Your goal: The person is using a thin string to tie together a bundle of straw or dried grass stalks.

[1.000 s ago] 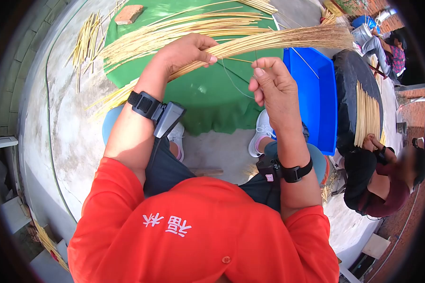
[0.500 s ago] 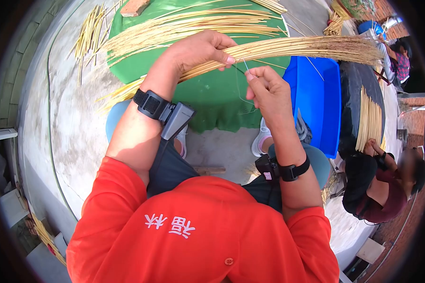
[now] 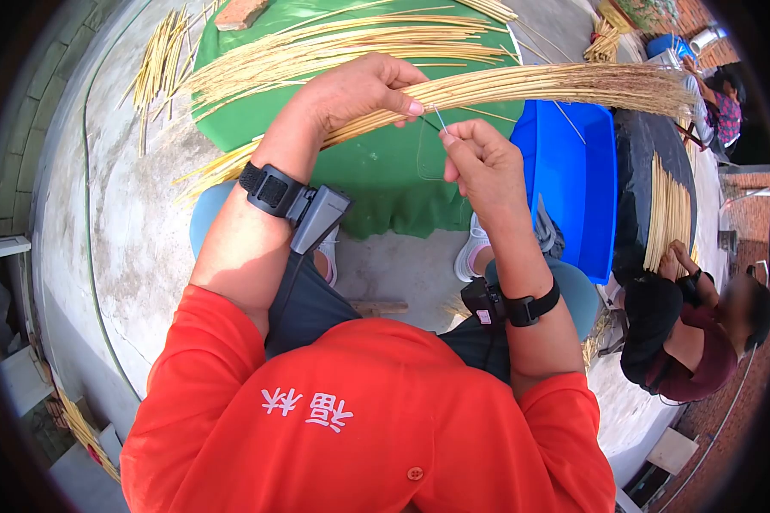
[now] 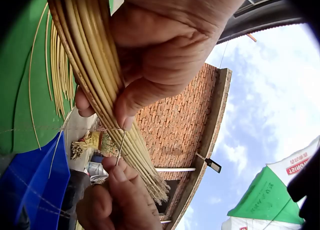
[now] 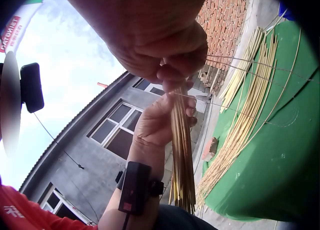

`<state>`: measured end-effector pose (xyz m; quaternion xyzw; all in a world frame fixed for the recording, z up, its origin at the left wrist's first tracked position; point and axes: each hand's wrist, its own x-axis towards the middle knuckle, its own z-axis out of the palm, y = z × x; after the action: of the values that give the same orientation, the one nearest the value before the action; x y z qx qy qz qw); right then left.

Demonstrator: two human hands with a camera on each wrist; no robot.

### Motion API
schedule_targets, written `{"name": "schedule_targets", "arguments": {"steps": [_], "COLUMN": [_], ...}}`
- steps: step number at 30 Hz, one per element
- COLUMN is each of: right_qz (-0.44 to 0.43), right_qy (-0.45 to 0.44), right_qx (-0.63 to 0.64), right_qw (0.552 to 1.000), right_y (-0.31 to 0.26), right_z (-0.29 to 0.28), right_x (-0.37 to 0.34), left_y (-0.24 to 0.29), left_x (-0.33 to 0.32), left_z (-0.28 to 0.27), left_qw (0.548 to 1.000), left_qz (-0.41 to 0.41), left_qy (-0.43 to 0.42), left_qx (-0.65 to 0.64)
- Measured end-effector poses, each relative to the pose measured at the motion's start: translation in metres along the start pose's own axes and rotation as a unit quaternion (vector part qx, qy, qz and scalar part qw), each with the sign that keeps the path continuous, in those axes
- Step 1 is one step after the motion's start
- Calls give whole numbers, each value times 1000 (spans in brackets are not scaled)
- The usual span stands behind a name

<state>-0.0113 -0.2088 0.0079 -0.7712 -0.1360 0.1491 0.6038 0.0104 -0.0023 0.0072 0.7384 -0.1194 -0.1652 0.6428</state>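
Above the green cloth [image 3: 385,192], a long bundle of broom stalks [image 3: 556,84] is held in the air, lying across from the left side to the right. The left hand [image 3: 355,92] has its fingers wrapped around this bundle, with the thumb against the stems. The right hand [image 3: 492,167] is over the cloth, nearer to the person, and its fingers pinch a thin strand [image 4: 121,146], which meets the bundle just beside the left thumb; whether it is wire or thread, I cannot tell.

In my judgement the bundle is light, rather stiff but springy; the smooth stems may slide against one another, and the fine tips are probably fragile. The best place for holding is the stems, close to the strand, with even pressure.

The stalks are slender and pale yellow, and they end in brownish, brush-like tips beyond the right edge of the cloth.
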Motion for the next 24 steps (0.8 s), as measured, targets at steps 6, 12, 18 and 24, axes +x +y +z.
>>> {"name": "schedule_targets", "arguments": {"steps": [6,12,18,24], "right_qz": [-6,-20,-32,-27], "right_qy": [1,8,7,7], "right_qx": [-9,6,5,19], "right_qw": [1000,1000,999,999], "right_y": [-1,5,4,6], "right_z": [0,2,2,1], "right_x": [-1,1,0,1], "left_y": [-1,0,-3,-3], "left_x": [1,2,2,2], "left_z": [3,4,5,8], "left_qw": [1000,1000,999,998], "left_qz": [5,-4,1,-11], "left_qy": [10,19,37,45], "left_qx": [20,10,29,34]}}
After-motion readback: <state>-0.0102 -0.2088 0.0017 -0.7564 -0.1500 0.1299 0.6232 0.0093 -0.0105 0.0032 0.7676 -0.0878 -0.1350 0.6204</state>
